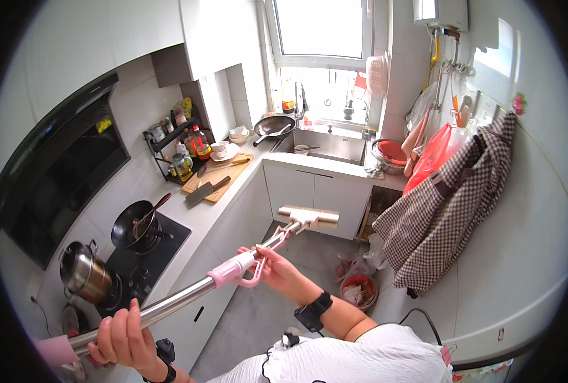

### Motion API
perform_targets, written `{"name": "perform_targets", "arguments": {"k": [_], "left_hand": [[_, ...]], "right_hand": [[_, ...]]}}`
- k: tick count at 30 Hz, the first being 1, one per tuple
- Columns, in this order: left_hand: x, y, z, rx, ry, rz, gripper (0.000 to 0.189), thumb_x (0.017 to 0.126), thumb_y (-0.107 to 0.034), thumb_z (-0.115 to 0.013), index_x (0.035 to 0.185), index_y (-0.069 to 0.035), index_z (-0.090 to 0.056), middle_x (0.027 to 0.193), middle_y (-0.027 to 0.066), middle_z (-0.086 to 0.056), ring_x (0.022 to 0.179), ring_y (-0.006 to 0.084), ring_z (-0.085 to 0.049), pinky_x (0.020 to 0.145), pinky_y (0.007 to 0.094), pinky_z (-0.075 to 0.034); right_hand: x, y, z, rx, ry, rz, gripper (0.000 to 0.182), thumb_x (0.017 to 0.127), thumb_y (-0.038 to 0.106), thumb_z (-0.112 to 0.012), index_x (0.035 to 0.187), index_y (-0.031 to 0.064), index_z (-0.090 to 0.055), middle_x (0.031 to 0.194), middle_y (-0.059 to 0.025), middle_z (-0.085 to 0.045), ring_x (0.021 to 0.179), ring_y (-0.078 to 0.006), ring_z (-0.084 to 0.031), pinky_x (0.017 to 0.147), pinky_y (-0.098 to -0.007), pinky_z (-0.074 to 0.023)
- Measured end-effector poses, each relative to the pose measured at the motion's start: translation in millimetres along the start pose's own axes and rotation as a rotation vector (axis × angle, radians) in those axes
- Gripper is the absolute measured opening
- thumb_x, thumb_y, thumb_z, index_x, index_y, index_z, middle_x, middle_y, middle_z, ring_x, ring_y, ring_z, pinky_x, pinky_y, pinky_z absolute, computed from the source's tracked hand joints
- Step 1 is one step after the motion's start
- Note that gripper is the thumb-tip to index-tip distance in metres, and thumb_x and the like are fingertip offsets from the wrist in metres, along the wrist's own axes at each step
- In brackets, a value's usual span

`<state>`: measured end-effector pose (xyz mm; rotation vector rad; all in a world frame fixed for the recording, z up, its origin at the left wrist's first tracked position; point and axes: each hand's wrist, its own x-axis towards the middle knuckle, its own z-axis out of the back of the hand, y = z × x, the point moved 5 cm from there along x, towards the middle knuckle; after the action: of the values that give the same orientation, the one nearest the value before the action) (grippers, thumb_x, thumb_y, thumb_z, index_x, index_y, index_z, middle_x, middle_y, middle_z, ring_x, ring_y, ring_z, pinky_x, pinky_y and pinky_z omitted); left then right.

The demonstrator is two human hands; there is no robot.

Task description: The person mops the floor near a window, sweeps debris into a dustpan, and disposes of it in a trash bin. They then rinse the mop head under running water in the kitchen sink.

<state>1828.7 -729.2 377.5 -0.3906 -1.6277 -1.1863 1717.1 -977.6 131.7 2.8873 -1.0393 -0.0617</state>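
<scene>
A sponge mop with a steel pole and pink plastic parts (178,300) crosses in front of me, tilted, its head (308,217) raised above the floor and slightly blurred. My left hand (123,335) is wrapped around the steel pole near the pink grip at the lower left. Farther up, my right hand (276,268) holds the mop by its pink lever handle, close to the white collar. Both wrists wear black straps with small devices. The sponge itself is hard to make out.
On the left counter are a steel pot (86,273), a wok (133,224) on the cooktop (169,249), and a cleaver (200,194) on a cutting board (236,174). A red bin (372,299) stands on the floor (236,316). A checkered garment (437,230) hangs at right.
</scene>
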Motion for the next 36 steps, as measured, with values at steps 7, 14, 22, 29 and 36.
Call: {"name": "perform_targets", "arguments": {"k": [7,14,22,29,36], "left_hand": [[49.7,-44.7,-126.5,0.114,-0.098,0.14,0.013,0.081,-0.028,-0.066,0.069,-0.024,-0.063,0.076,-0.0083,-0.06,0.076,0.0132,-0.055,0.09,0.0357,-0.033],[35.6,-101.1,-302.8,-0.063,0.069,-0.056,0.028,0.094,-0.028,-0.043,0.094,-0.011,-0.065,0.095,0.0033,-0.063,0.091,0.0225,-0.057,0.09,0.0381,-0.034],[73.1,-202.7,-504.6,-0.263,0.152,0.055,0.011,0.088,-0.018,-0.053,0.087,-0.013,-0.063,0.084,-0.0006,-0.06,0.085,0.0191,-0.055,0.087,0.0369,-0.033],[123.4,-299.8,-628.0,-0.432,0.47,0.064,0.009,0.082,-0.016,-0.055,0.084,-0.008,-0.055,0.086,0.0041,-0.056,0.088,0.0229,-0.053,0.087,0.0391,-0.037],[140.1,-369.9,-690.1,-0.451,0.779,0.065,0.028,0.055,-0.007,-0.07,0.075,-0.006,-0.051,0.076,0.0074,-0.05,0.08,0.0257,-0.051,0.08,0.0398,-0.039]], "right_hand": [[92.6,129.1,-61.3,-0.209,0.058,0.138,0.027,0.091,0.016,-0.049,0.108,-0.0043,-0.046,0.116,-0.0209,-0.052,0.108,-0.0236,-0.053,0.092,-0.0307,-0.046],[188.8,266.0,-40.1,-0.421,-0.021,0.26,0.032,0.091,0.022,-0.049,0.11,-0.0042,-0.047,0.114,-0.0157,-0.055,0.105,-0.0201,-0.054,0.09,-0.0314,-0.0455],[307.9,413.2,34.6,-0.402,-0.26,0.321,0.025,0.088,0.018,-0.054,0.102,-0.0025,-0.048,0.107,-0.0177,-0.057,0.095,-0.0215,-0.058,0.086,-0.0337,-0.0479],[354.5,524.7,88.6,-0.438,-0.464,0.408,0.021,0.087,0.018,-0.056,0.096,-0.0006,-0.05,0.089,-0.0086,-0.056,0.083,-0.0187,-0.059,0.082,-0.0325,-0.0508],[386.6,564.7,133.8,-0.344,-0.599,0.061,0.022,0.087,0.016,-0.055,0.099,-0.0012,-0.049,0.098,-0.0121,-0.056,0.093,-0.0218,-0.058,0.088,-0.0377,-0.0484]]}}
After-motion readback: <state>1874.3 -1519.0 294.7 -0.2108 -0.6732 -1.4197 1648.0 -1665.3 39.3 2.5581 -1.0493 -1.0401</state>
